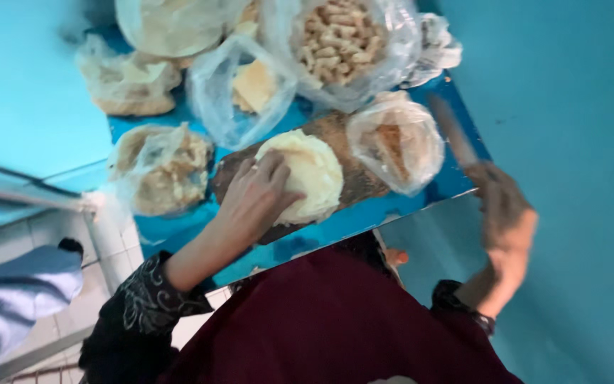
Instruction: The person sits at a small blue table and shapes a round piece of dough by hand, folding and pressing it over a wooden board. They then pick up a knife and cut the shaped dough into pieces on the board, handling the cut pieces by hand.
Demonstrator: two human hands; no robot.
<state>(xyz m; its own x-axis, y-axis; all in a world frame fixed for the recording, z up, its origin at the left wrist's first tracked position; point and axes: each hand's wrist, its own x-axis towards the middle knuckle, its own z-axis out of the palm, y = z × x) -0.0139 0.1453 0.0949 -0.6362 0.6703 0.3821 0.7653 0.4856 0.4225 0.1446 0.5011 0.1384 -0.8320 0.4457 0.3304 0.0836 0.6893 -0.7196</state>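
Pale dough lump (pixel 307 174) sits on the wooden board (pixel 353 167), left hand (pixel 254 199) spread flat steadying it, right hand (pixel 506 210) fisted around a blurry knife (pixel 453 131), so I'd keep those fingertips tucked back.

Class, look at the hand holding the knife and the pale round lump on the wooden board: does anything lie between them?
Partly. The right hand holds a knife off the table's right edge. A clear bag of brownish food sits on the board between the blade and the pale lump, which the left hand touches.
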